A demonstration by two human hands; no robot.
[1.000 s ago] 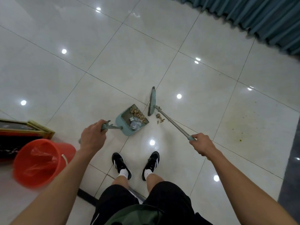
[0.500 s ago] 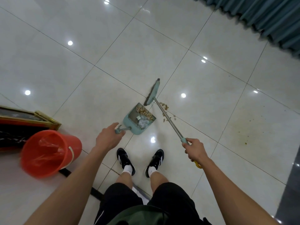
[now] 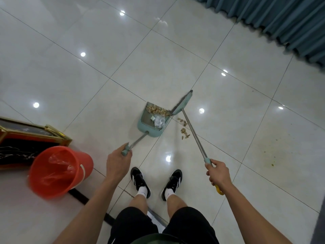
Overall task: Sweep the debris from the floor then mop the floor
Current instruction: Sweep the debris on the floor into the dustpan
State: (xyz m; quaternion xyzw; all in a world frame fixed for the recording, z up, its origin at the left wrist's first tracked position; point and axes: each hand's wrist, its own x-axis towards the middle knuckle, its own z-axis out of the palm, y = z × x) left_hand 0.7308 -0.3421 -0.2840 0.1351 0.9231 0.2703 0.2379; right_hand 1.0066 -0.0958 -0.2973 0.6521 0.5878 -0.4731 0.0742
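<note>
- Left hand (image 3: pixel 117 164) grips the end of the long metal handle of the pale-teal plastic dustpan (image 3: pixel 152 121); pan rests on the glossy white tiled floor (image 3: pixel 88 76), mouth facing away from the person, likely held there to receive the load.
- Right hand (image 3: pixel 218 173) is wrapped round the teal grip of the steel-shafted broom (image 3: pixel 182 102); its flat teal head sits at the pan's right far corner, angled (presumably to push scraps inward).
- Pan contents: a heap of tan, shell-like scraps at the far end, plus crumpled clear wrapping nearer the comb.
- Loose tan debris (image 3: pixel 183 128) lies on the floor just right of the pan, under the shaft; not yet collected.
- Yellowish stain specks (image 3: pixel 269 155) further right: mopping job, I judge.
- Orange plastic bucket (image 3: pixel 59 170) with clear liner stands at left.
</note>
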